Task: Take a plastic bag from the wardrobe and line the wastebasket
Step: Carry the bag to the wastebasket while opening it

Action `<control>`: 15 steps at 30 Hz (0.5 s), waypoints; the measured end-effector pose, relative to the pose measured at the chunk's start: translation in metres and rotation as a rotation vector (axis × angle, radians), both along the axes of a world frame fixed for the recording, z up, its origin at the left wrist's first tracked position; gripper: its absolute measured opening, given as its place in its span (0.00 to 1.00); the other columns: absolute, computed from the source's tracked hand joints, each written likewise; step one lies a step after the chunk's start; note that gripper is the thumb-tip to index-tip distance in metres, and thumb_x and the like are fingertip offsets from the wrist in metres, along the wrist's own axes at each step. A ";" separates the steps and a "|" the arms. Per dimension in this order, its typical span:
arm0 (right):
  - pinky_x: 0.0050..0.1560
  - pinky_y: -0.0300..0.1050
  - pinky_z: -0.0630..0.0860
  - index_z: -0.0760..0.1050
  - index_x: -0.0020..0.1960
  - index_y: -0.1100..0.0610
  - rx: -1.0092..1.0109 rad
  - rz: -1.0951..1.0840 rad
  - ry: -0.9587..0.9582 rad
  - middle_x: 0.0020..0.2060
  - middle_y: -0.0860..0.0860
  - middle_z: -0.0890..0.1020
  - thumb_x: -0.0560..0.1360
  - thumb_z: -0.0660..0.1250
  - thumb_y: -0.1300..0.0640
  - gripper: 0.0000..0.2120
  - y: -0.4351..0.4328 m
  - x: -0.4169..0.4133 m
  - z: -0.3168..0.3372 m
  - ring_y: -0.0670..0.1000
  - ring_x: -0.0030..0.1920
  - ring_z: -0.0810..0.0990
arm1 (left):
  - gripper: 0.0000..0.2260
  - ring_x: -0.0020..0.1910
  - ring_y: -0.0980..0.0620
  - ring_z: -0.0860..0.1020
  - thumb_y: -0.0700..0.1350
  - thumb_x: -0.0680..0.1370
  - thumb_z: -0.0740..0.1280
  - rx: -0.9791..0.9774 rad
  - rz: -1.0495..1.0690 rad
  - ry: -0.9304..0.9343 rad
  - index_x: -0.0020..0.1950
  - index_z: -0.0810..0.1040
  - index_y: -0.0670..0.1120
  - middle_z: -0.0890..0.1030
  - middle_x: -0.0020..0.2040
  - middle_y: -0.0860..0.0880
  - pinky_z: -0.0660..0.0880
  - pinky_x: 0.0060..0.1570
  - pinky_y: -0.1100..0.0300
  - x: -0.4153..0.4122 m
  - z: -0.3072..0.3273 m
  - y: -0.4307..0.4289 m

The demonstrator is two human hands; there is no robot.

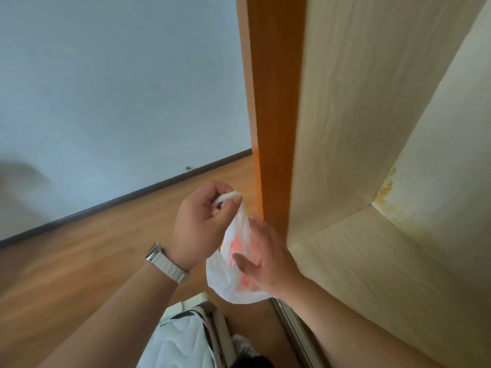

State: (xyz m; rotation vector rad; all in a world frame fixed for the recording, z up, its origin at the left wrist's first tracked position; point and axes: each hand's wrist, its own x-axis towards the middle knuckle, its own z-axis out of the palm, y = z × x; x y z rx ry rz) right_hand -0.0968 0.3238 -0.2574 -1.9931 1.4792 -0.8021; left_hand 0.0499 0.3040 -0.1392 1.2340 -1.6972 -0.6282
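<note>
A thin white plastic bag [228, 277] with red print hangs between my hands, just left of the open wardrobe [372, 181]. My left hand [202, 224], with a watch on its wrist, pinches the bag's handle at the top. My right hand [268, 258] grips the bag's body lower down, fingers pressed into the plastic. The bag is crumpled and partly stretched between the two grips. No wastebasket shows in view.
The wardrobe's orange-brown side panel [273, 115] stands right behind my hands; its pale shelf [385, 274] lies to the right. A pale wall [119, 88] and wooden floor [79, 261] are on the left. White fabric with black marks [186, 338] and a shoe [244, 346] lie below.
</note>
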 end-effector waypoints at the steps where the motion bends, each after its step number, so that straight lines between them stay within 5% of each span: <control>1: 0.72 0.44 0.64 0.48 0.71 0.38 0.007 0.021 0.005 0.73 0.42 0.64 0.75 0.59 0.31 0.31 -0.009 0.009 0.000 0.46 0.73 0.64 | 0.04 0.32 0.58 0.74 0.52 0.75 0.70 0.006 0.012 0.024 0.41 0.77 0.56 0.80 0.36 0.54 0.73 0.32 0.63 0.009 -0.001 -0.007; 5: 0.69 0.36 0.51 0.41 0.71 0.36 0.013 0.089 0.084 0.76 0.42 0.59 0.75 0.53 0.29 0.31 -0.048 0.042 0.003 0.45 0.76 0.58 | 0.05 0.34 0.54 0.76 0.55 0.73 0.69 0.024 0.073 0.090 0.42 0.78 0.55 0.80 0.37 0.52 0.75 0.35 0.56 0.045 -0.004 -0.040; 10: 0.77 0.49 0.58 0.37 0.71 0.35 0.029 0.207 0.095 0.78 0.43 0.54 0.74 0.49 0.27 0.33 -0.102 0.086 0.001 0.47 0.78 0.54 | 0.07 0.34 0.55 0.76 0.57 0.71 0.68 0.018 0.116 0.143 0.42 0.77 0.55 0.80 0.37 0.52 0.74 0.36 0.60 0.092 -0.008 -0.082; 15: 0.74 0.40 0.53 0.41 0.76 0.37 0.029 0.279 0.117 0.78 0.38 0.52 0.76 0.53 0.29 0.35 -0.150 0.128 0.003 0.43 0.77 0.53 | 0.08 0.34 0.55 0.75 0.57 0.71 0.68 0.029 0.169 0.187 0.42 0.77 0.53 0.79 0.36 0.51 0.73 0.36 0.58 0.143 -0.009 -0.124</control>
